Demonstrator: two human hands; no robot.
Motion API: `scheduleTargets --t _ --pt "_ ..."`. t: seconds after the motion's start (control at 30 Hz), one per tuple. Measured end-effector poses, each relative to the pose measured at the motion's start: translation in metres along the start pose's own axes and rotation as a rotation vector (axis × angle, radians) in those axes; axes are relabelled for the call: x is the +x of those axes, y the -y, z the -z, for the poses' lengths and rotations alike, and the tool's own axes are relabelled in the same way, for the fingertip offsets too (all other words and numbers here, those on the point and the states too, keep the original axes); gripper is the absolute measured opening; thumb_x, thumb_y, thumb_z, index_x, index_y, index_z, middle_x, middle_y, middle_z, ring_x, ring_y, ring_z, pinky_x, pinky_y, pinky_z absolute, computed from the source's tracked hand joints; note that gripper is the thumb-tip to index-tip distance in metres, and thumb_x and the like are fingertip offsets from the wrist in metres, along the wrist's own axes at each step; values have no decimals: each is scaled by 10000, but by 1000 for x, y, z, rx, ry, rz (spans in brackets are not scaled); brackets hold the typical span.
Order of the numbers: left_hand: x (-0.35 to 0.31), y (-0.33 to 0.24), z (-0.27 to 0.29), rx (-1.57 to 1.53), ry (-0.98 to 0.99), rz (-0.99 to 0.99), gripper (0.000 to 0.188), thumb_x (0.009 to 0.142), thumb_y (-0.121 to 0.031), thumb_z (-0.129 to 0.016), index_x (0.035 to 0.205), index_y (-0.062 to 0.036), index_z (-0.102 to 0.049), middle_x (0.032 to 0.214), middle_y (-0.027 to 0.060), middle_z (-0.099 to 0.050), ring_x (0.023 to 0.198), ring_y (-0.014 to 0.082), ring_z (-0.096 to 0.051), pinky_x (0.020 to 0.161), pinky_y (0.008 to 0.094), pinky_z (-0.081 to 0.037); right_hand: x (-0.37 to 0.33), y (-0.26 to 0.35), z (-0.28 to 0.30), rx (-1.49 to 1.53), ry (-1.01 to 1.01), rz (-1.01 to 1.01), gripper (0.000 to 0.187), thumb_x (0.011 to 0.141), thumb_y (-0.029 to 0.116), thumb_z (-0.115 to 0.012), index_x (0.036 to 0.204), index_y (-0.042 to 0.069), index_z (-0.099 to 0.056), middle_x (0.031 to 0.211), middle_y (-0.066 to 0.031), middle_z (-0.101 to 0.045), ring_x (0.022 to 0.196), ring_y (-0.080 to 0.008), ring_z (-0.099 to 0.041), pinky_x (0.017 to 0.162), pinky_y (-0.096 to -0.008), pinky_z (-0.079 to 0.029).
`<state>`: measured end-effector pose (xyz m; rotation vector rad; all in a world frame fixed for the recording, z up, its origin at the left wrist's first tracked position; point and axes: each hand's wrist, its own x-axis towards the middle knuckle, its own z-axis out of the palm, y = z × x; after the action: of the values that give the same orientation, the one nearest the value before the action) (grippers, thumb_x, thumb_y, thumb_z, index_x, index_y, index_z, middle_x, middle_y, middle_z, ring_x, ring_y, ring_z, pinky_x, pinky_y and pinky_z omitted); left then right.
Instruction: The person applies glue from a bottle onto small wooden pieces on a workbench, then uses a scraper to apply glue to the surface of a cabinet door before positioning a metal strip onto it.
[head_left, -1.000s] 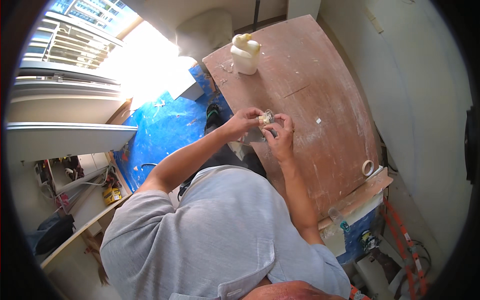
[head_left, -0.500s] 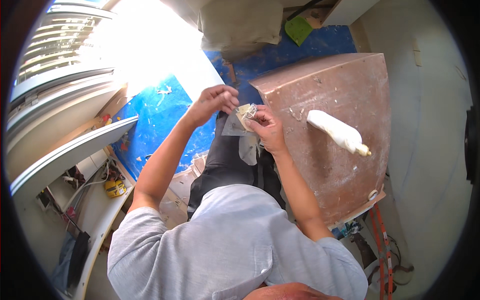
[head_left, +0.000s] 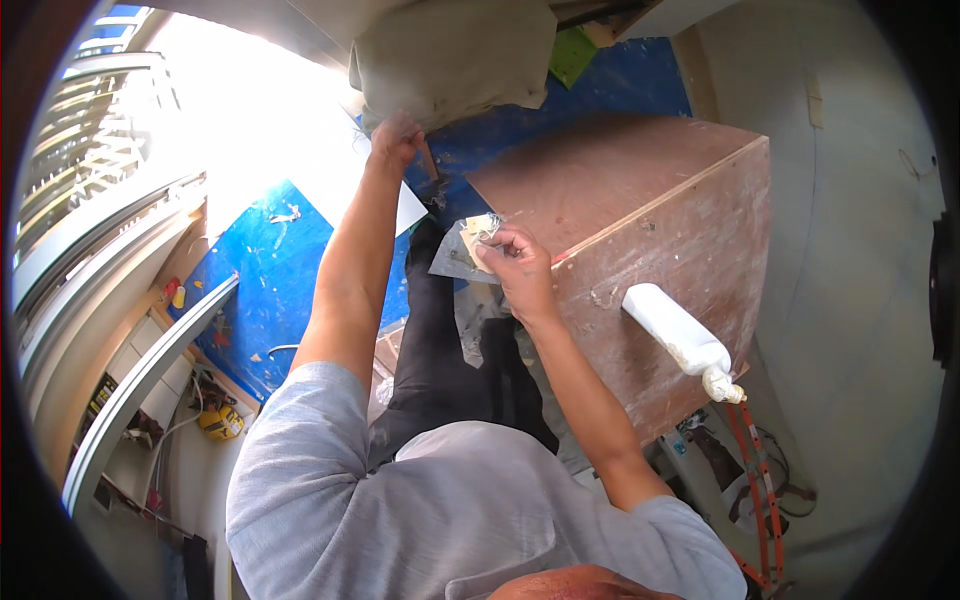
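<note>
My right hand [head_left: 522, 268] pinches a small beige card [head_left: 473, 243] between thumb and fingers. Loose white string [head_left: 487, 227] is bunched at the card's upper end. A see-through plastic bag [head_left: 452, 256] hangs from the same grip, behind and beside the card. Farther forward, my left hand [head_left: 398, 140] is raised with its fingers curled together, close to a beige cloth cover [head_left: 455, 65]. Glare and blur hide whether anything thin lies between those fingers.
A reddish-brown wooden box [head_left: 670, 270] stands at right, with a white plastic bottle [head_left: 680, 330] lying on it. Blue sheeting [head_left: 262, 260] covers the floor. An orange ladder-like frame [head_left: 757, 490] is at lower right; a yellow tool [head_left: 221, 422] sits on the left.
My left hand has moved forward and away from the card. My right hand still holds card, string and bag. The whole view has shifted a little.
</note>
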<state>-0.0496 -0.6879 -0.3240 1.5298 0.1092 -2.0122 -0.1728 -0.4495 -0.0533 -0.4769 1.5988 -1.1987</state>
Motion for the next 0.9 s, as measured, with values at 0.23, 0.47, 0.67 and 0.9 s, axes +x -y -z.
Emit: scheduleTargets --t 0.23,0.47,0.67,0.9 --pt "1 -17 2 198 -102 243 471 984 -324 -646 1304 -31 -463 1135 80 -475 975 252 -509 836 431 -491 42 -21 -43 -23 -113 -45 133 794 7 -766 913 -17 -712 1063 -41 -623 819 -76 -533 718 -229 -438" --pt "22 -1 23 -99 29 137 283 975 -282 -645 1157 -88 -547 956 54 -515 862 234 -523 846 444 -476 46 -78 -38 -105 -93 -148 127 763 25 -780 882 15 -736 1020 -18 -634 806 -86 -533 691 -244 -431" --pt "-103 -60 -55 -17 283 196 122 964 -222 -610 974 -104 -583 730 32 -507 670 197 -532 625 345 -475 104 -90 -56 -29 -65 -323 202 761 17 -719 962 18 -726 841 -30 -663 751 -100 -589 677 -262 -469" --pt "-165 -114 -74 213 363 180 143 971 -212 -607 1002 -90 -539 730 42 -532 632 167 -515 477 265 -376 239 -25 -57 11 143 -216 322 771 -15 -685 1093 -11 -678 1048 -95 -684 974 -200 -663 837 -306 -507"
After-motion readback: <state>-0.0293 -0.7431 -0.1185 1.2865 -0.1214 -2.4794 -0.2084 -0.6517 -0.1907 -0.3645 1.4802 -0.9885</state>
